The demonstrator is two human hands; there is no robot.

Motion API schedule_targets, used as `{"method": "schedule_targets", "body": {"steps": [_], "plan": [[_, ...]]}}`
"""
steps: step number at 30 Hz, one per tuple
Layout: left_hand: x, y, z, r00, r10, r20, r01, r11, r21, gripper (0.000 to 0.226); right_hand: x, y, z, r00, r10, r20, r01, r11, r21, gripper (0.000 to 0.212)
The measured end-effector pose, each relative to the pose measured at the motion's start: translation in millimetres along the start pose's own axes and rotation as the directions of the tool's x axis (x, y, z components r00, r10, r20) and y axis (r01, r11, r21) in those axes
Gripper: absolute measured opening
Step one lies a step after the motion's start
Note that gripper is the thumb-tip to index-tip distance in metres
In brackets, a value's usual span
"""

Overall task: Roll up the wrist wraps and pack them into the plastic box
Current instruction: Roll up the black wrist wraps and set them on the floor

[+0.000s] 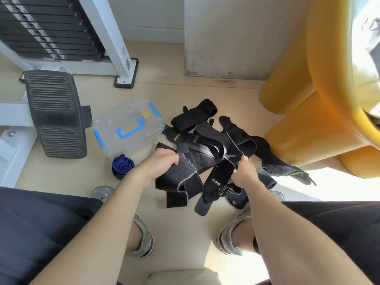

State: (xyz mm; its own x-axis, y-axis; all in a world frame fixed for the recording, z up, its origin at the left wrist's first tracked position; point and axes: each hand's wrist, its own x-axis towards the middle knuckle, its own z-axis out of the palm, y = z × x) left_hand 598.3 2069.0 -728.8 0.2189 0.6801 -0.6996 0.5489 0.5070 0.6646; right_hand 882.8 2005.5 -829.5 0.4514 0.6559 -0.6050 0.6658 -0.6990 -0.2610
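A person's left hand (pixel 162 165) grips a black wrap (pixel 176 178) while the right hand (pixel 245 174) pinches a grey-edged strap (pixel 232 157), seemingly to tease one free of the pile (pixel 205 138) beside the closed plastic box (pixel 127 126).

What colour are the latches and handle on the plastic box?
Blue, on the clear plastic box; head view shows it best.

On the wood floor (pixel 183 233): black wraps (pixel 207 140), clear box (pixel 127 124), rolled blue wrap (pixel 123 165).
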Motion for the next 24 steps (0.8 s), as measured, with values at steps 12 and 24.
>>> {"method": "schedule_targets", "body": {"steps": [12, 24], "plan": [[4.7, 0.7, 4.3, 0.98, 0.119, -0.157, -0.11, 0.992, 0.063, 0.012, -40.0, -92.4, -98.4, 0.886, -0.135, -0.443, 0.316, 0.875, 0.366, 0.021], [-31.4, 24.3, -27.1, 0.984, 0.168, -0.056, -0.152, 0.963, 0.223, 0.062, -136.5, -151.6, -196.3, 0.772, -0.447, -0.451, 0.635, 0.535, 0.556, 0.031]]}}
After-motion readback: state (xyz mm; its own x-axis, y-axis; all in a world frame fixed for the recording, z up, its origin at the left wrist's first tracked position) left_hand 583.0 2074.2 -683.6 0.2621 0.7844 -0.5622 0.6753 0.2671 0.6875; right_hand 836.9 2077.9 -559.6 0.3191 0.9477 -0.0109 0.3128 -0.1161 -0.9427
